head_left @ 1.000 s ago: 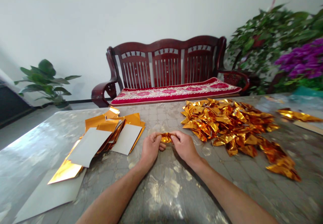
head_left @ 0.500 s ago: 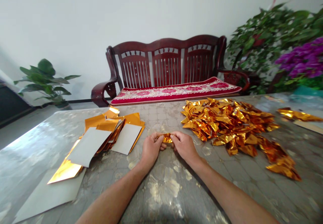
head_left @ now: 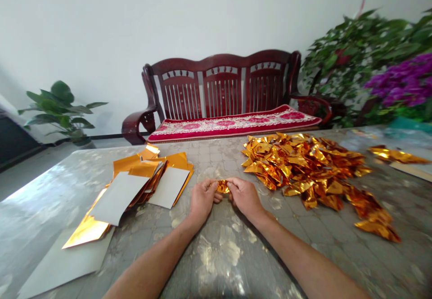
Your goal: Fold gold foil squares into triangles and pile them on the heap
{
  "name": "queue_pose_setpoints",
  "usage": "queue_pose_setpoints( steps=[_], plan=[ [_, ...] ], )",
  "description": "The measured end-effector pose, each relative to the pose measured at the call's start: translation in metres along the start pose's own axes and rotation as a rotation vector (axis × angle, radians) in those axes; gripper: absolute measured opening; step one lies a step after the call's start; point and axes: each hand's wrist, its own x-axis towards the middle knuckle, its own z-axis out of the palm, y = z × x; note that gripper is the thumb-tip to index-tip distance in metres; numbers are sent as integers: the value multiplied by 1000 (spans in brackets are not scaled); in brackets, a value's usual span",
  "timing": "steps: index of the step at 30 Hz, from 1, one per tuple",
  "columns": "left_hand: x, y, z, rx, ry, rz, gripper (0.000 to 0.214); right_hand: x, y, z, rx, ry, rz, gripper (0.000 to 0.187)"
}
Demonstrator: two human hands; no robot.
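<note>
Between my two hands is a small piece of shiny gold foil paper (head_left: 223, 186), gathered into a crumpled shape just above the table. My left hand (head_left: 204, 196) pinches its left end, thumb against fingers. On the other end, my right hand (head_left: 244, 195) has the same kind of pinch. Parts of the foil are hidden behind the fingers. Left of my hands lies a loose stack of gold foil sheets (head_left: 143, 169), some with the pale backing side (head_left: 120, 196) up. To the right spreads a heap of folded gold foil pieces (head_left: 300, 164).
The patterned table (head_left: 222, 263) reaches across the foreground. Behind it stands a dark red wooden bench (head_left: 222, 87) with a red floral cushion (head_left: 232, 122). A potted plant (head_left: 67, 110) is at the left; purple flowers (head_left: 401, 83) and leafy plants stand at the right.
My hands stay in almost the same spot with the foil, the right hand shifting very slightly left. The whole view has tipped a little; the stack and heap are otherwise unchanged.
</note>
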Motion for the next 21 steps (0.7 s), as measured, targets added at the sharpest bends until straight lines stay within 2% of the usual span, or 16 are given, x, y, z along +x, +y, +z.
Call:
queue_pose_setpoints(
  steps=[3,5,11,14,17,21],
  plan=[
    [2,1,-1,-49,-8,-22,31,1,3,-4,174,-60,68,41],
    [1,3,-3,-90,-7,-25,34,2,6,-8,219,-34,71,46],
    [0,7,-5,-142,-31,-21,37,5,14,-15,70,100,20,40],
    [1,6,-5,-117,-16,-24,35,7,15,-15,18,136,-54,36],
    [2,5,-5,-94,2,-17,32,6,13,-14,55,135,-101,36],
    [2,3,-6,-54,5,6,30,3,10,-14,140,98,-67,36]
  ],
)
